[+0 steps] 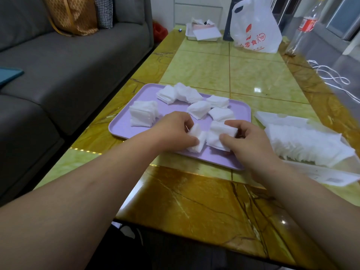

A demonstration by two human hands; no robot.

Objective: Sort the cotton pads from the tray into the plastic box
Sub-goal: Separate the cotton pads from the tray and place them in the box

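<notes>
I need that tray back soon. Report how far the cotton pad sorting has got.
Done: a long row of pads stands in the plastic box. In hand: the left hand has one small stack in its grip, the right hand a second stack, at the tray's near side. Left: several loose stacks on the tray, so roughly midway.
</notes>
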